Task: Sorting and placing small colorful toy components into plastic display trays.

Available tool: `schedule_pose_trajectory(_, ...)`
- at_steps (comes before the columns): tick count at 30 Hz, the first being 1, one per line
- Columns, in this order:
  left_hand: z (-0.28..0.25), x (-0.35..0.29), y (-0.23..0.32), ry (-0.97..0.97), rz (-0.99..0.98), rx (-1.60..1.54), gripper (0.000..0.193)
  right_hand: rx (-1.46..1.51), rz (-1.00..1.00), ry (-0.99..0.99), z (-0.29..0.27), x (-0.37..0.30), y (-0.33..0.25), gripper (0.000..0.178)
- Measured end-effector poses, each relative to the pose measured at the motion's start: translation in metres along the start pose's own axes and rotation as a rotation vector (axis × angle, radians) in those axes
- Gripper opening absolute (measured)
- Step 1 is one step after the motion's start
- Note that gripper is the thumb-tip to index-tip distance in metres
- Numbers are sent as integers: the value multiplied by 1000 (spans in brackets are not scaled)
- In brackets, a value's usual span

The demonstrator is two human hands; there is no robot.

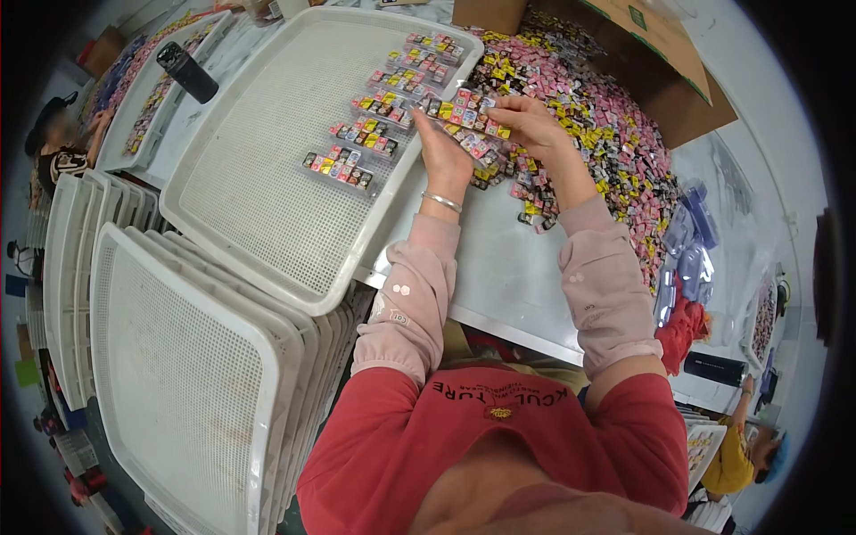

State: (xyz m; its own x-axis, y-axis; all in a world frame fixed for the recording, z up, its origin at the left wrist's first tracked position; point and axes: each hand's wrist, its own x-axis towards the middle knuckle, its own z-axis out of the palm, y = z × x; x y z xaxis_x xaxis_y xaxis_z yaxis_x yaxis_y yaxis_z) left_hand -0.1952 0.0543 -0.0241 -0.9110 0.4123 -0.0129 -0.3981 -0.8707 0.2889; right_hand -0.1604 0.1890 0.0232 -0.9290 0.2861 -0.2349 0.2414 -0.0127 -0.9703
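Small pink, yellow and black wrapped pieces fill a clear plastic case [465, 109] held up between my hands. My left hand [443, 162] supports it from the left, thumb up along its side. At its right end, the fingers of my right hand [533, 129] are closed on the case or a piece in it; which one I cannot tell. Just under it, partly hidden, is a second filled case [479, 144] close to my left fingers. Several similar filled cases [339, 169] lie in a staggered row on the white perforated tray [259, 169] to the left.
A big heap of loose pieces [615, 152] spreads over the metal table [499, 276], beneath a cardboard box [695, 80]. Stacked white trays [187, 357] stand at my left. Clear plastic cases [691, 241] pile at right. A black bottle [187, 73] stands beyond the tray. Other people work at both sides.
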Motion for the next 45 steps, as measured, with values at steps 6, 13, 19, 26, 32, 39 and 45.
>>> schedule_pose_trajectory(6,-30,20,8,21,-27,-116,33,491,41,-85,-11,35,-3,19)
schedule_pose_trajectory(13,-20,-1,26,54,-89,-92,33,195,19,111,-27,161,-27,15)
schedule_pose_trajectory(19,-2,-7,39,57,-128,-67,34,89,-50,88,-10,246,-15,17)
schedule_pose_trajectory(26,-2,-6,63,94,-63,-94,36,-964,-263,402,7,251,-19,40)
schedule_pose_trajectory(32,3,-8,72,114,-41,-79,35,-1191,-332,504,7,242,-21,33)
schedule_pose_trajectory(39,11,-16,77,86,-9,-104,38,-1171,-827,217,-3,254,-22,28)
schedule_pose_trajectory(45,10,-23,84,105,-13,-63,36,-1303,-592,151,26,265,-7,33)
